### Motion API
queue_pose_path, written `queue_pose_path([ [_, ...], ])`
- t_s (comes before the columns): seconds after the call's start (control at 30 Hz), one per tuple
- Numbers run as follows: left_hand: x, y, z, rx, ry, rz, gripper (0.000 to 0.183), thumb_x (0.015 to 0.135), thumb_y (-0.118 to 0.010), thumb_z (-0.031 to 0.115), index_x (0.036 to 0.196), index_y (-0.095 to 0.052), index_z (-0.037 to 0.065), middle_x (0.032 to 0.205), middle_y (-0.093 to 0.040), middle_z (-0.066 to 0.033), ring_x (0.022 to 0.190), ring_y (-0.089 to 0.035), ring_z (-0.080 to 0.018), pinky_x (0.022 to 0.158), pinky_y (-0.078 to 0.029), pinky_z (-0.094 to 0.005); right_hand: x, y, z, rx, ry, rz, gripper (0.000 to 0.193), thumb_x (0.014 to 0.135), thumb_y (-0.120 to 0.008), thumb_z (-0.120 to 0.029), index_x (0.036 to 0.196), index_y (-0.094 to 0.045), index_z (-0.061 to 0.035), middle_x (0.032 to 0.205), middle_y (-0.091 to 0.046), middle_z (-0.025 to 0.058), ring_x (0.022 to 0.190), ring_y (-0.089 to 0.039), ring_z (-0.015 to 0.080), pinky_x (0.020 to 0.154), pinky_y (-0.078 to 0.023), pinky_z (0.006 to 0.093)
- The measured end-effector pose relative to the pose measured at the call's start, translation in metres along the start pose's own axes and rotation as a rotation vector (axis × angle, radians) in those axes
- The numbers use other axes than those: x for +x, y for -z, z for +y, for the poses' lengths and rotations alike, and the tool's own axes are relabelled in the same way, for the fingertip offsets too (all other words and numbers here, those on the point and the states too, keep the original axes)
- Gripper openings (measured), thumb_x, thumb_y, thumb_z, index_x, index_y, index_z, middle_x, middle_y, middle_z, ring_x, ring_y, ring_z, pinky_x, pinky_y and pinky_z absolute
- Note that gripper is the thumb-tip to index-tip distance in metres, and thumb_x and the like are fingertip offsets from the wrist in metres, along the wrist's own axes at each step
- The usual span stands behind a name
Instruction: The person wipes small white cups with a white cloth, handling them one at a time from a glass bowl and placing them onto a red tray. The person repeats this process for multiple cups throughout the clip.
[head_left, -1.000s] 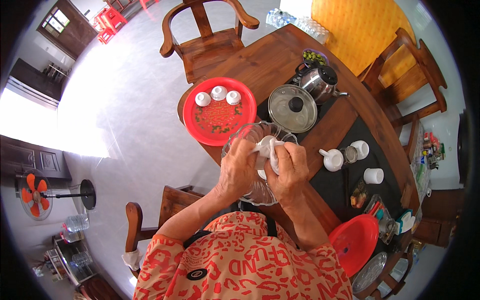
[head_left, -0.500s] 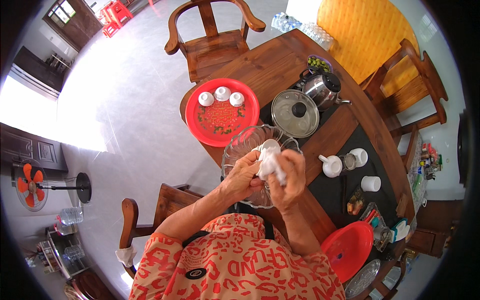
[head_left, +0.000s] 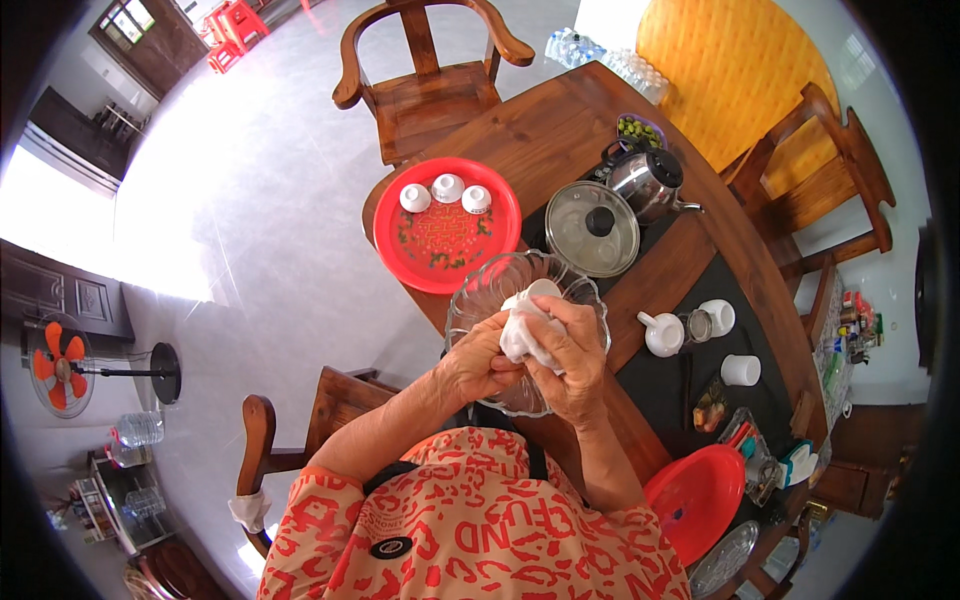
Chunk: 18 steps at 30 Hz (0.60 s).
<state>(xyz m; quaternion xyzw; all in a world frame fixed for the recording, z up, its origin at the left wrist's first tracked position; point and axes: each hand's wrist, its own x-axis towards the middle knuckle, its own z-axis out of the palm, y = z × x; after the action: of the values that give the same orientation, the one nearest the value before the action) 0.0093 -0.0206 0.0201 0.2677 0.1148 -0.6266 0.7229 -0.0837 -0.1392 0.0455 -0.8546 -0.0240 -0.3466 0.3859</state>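
Over a clear glass bowl point(head_left: 470, 290) with a wavy rim, my two hands meet. My left hand point(head_left: 482, 356) is closed around a small white cup point(head_left: 543, 288), whose rim shows above the fingers. In my right hand point(head_left: 574, 368) a crumpled white cloth point(head_left: 526, 336) is pinched and pressed against the cup. The cloth and fingers hide most of the cup. Beyond the bowl, to the left, a red round tray point(head_left: 447, 279) bears three small white cups point(head_left: 447, 187) upside down.
A lidded pot point(head_left: 592, 228) and a steel kettle point(head_left: 645, 180) stand beyond the bowl. To the right are a white teapot point(head_left: 662, 335), a white canister point(head_left: 740, 370) and a red basin point(head_left: 695, 500). Wooden chairs point(head_left: 435, 95) surround the table point(head_left: 540, 130).
My right hand has turned and closed in over the cup, bunching the cloth around it. The left hand keeps its hold on the cup. The tray and its cups stay put.
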Motion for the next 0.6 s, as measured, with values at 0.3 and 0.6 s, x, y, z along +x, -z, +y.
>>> queue_pose_path([
  [0.3,-0.007,0.007,-0.001,0.197,0.078,-0.143,0.011,0.094,-0.051,0.016,0.102,-0.057,0.012,0.073,-0.054,0.0029,0.042,-0.034,-0.0018,0.035,-0.023,-0.0166,0.001,0.019,0.011,0.735,-0.578,-0.215,0.031,0.080,-0.065,-0.002,0.111,-0.058,-0.0004,0.100,-0.063,0.0049,0.087,-0.058,0.0110,0.075,-0.048,0.0248],
  [0.6,-0.014,-0.010,-0.008,0.339,-0.280,0.055,0.030,0.098,-0.035,0.029,0.108,-0.051,0.006,0.085,-0.057,-0.0083,0.064,-0.055,-0.0121,0.049,-0.040,-0.0232,-0.004,0.003,0.026,1.220,-1.010,0.193,0.023,0.088,-0.061,-0.009,0.109,-0.059,-0.0009,0.097,-0.063,0.0042,0.081,-0.061,0.0114,0.070,-0.052,0.0234],
])
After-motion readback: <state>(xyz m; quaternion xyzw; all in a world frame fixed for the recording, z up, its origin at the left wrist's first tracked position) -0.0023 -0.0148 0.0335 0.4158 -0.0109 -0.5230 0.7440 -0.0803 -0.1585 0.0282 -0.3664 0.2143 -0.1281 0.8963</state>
